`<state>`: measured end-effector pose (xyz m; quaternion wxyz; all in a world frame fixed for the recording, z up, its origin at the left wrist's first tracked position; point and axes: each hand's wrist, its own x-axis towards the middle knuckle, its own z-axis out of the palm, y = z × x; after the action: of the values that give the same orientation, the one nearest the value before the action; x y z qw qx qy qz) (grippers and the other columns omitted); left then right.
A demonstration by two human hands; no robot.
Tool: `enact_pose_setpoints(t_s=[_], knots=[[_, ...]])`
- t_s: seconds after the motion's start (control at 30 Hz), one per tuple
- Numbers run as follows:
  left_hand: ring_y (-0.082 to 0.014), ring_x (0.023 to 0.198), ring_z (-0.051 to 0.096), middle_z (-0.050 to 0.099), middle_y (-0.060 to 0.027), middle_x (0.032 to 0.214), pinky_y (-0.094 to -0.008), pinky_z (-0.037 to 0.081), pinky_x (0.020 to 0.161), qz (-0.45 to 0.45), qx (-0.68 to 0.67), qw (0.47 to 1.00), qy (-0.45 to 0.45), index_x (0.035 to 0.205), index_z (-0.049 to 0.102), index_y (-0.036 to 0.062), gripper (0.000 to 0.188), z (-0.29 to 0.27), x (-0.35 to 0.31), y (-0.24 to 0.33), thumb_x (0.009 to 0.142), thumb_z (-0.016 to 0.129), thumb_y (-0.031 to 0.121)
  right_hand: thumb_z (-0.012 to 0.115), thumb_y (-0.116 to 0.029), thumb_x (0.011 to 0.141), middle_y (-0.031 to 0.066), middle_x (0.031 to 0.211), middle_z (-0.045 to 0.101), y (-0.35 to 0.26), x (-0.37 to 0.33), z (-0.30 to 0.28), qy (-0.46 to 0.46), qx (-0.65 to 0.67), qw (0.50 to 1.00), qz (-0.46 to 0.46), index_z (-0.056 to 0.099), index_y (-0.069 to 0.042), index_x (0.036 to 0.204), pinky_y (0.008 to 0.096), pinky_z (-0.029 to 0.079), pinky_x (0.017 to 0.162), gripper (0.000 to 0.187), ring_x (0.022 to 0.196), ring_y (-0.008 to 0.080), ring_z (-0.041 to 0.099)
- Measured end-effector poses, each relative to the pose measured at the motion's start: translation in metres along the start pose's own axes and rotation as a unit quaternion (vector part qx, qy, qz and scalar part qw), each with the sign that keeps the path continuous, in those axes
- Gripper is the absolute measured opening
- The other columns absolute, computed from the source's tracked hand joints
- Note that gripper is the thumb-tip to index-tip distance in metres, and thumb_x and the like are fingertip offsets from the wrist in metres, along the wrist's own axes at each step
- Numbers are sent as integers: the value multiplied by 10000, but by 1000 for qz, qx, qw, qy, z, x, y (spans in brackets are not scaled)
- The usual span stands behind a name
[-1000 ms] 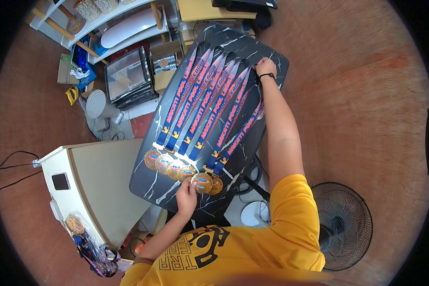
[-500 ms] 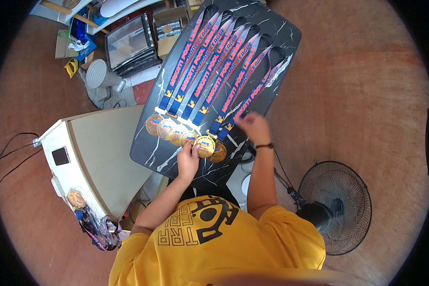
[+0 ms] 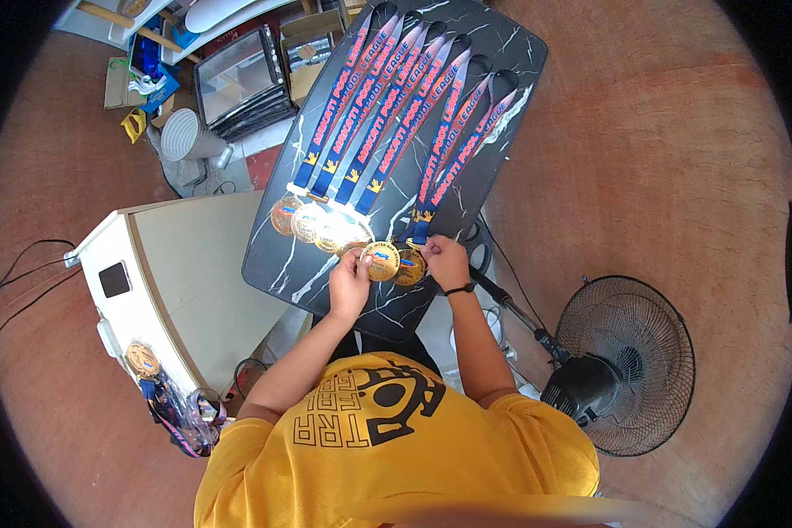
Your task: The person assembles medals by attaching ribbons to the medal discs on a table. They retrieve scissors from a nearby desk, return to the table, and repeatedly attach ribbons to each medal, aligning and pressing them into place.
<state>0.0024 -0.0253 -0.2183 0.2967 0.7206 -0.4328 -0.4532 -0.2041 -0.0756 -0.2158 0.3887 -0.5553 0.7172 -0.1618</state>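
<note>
Several gold medals on blue-and-pink printed ribbons lie fanned across a black marble-patterned table [image 3: 277, 264]. My left hand [image 3: 349, 287] pinches the rim of one gold medal [image 3: 381, 261] near the table's front end. Just right of it is another gold medal [image 3: 411, 267], partly overlapped by the first. My right hand [image 3: 449, 261] has its fingers closed at the top of that second medal, where it meets the lower end of its ribbon [image 3: 468, 163]. The other gold medals [image 3: 287, 216] rest in a row to the left, some washed out by glare.
A black fan [image 3: 625, 365] stands on the floor at right. To the left is a cream cabinet [image 3: 194, 282], with a wrapped medal bundle [image 3: 180, 422] beside it. Stacked black frames [image 3: 242, 84] and a grey ribbed cylinder [image 3: 187, 136] sit beyond the table's left side.
My right hand has moved down and left to the lower end of the rightmost ribbon. The two right-hand ribbons now lie closer together at their lower ends. My left hand keeps its medal.
</note>
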Motion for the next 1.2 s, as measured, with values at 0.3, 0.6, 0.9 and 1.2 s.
enact_pose_setpoints(t_s=[0.3,0.6,0.9,1.2], knots=[[-60,515,522,643,-23,731,-232,436,470,-108,-133,984,-39,1091,612,-10,187,-1,-9,13,983,582,139,696,-116,835,63,725,643,8,-1,-2,-59,57,996,22,645,-10,860,302,481,642,121,671,153,611],[-80,471,546,650,-44,714,-215,407,426,-179,-218,956,-86,1065,586,6,204,-3,-13,12,991,581,197,628,2,859,11,704,589,28,-5,14,-113,261,956,64,561,-44,850,248,439,561,81,620,100,563],[-79,462,546,632,-38,685,-231,395,418,-140,-143,978,-63,1114,542,29,230,8,-22,1,976,611,199,661,-70,874,44,654,631,41,-9,30,-10,89,996,20,611,-4,904,264,442,478,88,519,100,582],[-440,801,645,665,-231,823,-509,503,722,17,121,990,-71,1166,503,26,324,-2,-23,13,940,581,245,744,-268,808,110,675,644,-2,-27,14,72,-2,997,-15,632,-28,924,373,508,610,289,626,251,643]])
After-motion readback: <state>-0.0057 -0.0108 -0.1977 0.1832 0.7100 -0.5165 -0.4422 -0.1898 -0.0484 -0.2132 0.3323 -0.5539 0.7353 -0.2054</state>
